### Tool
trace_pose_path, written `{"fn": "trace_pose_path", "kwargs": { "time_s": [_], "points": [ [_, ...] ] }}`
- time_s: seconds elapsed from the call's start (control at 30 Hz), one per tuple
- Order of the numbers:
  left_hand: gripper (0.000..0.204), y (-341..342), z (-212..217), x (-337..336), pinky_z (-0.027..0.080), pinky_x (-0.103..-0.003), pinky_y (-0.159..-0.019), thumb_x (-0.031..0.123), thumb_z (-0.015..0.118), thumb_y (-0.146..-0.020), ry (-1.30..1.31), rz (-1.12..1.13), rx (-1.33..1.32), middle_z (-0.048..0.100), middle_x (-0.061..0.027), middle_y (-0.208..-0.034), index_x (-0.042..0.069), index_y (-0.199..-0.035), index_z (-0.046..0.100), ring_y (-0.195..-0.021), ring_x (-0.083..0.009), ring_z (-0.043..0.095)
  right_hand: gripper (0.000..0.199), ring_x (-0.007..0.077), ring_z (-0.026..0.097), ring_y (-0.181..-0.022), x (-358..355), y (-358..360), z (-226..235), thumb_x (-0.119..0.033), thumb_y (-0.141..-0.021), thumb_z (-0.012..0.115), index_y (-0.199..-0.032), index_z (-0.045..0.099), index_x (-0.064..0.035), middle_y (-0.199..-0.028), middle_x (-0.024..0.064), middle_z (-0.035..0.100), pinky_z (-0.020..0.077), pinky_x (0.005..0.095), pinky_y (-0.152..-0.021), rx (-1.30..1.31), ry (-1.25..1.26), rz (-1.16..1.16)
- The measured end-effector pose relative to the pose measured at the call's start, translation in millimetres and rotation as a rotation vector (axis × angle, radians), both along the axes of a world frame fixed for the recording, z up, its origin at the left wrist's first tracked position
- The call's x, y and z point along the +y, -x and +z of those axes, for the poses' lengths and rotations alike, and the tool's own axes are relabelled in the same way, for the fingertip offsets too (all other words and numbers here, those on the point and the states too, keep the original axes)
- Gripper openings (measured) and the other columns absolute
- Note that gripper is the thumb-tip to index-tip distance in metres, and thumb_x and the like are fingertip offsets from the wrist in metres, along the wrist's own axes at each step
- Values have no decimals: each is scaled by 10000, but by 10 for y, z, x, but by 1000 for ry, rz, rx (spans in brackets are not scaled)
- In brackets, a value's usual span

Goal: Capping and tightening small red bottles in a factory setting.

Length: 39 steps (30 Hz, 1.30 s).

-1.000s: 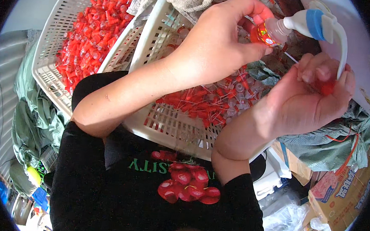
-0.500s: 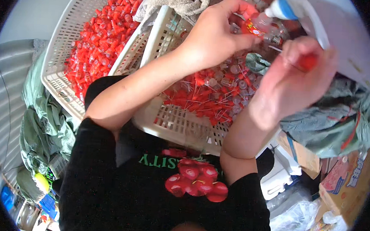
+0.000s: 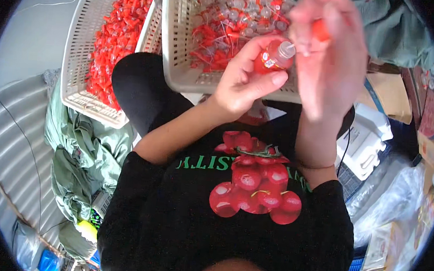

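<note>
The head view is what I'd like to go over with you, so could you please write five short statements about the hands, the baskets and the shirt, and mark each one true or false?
1. The left hand holds a small bottle with red contents. True.
2. The right hand is empty. False: the right hand, blurred, holds a small red piece.
3. The left basket holds a pile of red items. True.
4. The right basket is black. False: the right basket is whitish.
5. The black shirt carries a cherry print. True.
</note>
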<state>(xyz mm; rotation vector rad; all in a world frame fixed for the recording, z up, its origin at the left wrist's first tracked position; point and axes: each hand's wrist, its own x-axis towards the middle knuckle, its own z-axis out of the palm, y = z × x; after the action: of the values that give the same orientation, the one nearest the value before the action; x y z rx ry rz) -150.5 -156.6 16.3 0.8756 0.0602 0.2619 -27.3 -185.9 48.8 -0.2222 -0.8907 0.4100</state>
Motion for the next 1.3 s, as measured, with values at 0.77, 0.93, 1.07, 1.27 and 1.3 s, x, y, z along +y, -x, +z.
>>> {"fn": "trace_pose_path", "kwargs": {
  "time_s": [0.77,0.93,1.07,1.27,1.3],
  "points": [
    [314,332,238,-4,452,-257,-575,135,579,-690,534,-718,-135,546,-97,-714,-49,-931,496,-617,-192,552,189,276,567,-940,-768,768,370,-75,-869,336,-964,453,39,-855,183,613,409,350,-867,-194,801,-76],
    [266,154,157,-64,400,-231,-485,67,597,-660,871,-831,-47,515,-68,-680,-18,-890,493,-513,-144,475,159,204,566,-960,-662,569,231,-63,-855,415,-948,498,35,-869,159,623,439,299,-828,-10,689,110],
    [175,-56,215,-103,308,-211,-403,158,550,-737,-781,426,-121,439,-1,-579,12,-813,489,-404,-83,370,168,225,559,-976,-485,594,129,-40,-833,450,-966,507,44,-909,174,610,439,320,-841,-54,809,-290],
    [203,39,391,211,294,-227,-381,210,555,-723,592,-494,-56,418,-20,-567,37,-753,455,-390,-91,333,295,335,495,-1059,-628,410,112,-50,-836,421,-1122,420,22,-1030,217,554,346,424,-941,106,637,-199],
    [216,48,417,244,298,-219,-400,236,535,-737,1001,-751,-152,415,-17,-553,34,-744,458,-400,-91,332,316,326,496,-1054,-646,344,80,-61,-837,431,-1142,408,18,-1038,214,545,344,420,-943,-103,588,-192]
  ]
}}
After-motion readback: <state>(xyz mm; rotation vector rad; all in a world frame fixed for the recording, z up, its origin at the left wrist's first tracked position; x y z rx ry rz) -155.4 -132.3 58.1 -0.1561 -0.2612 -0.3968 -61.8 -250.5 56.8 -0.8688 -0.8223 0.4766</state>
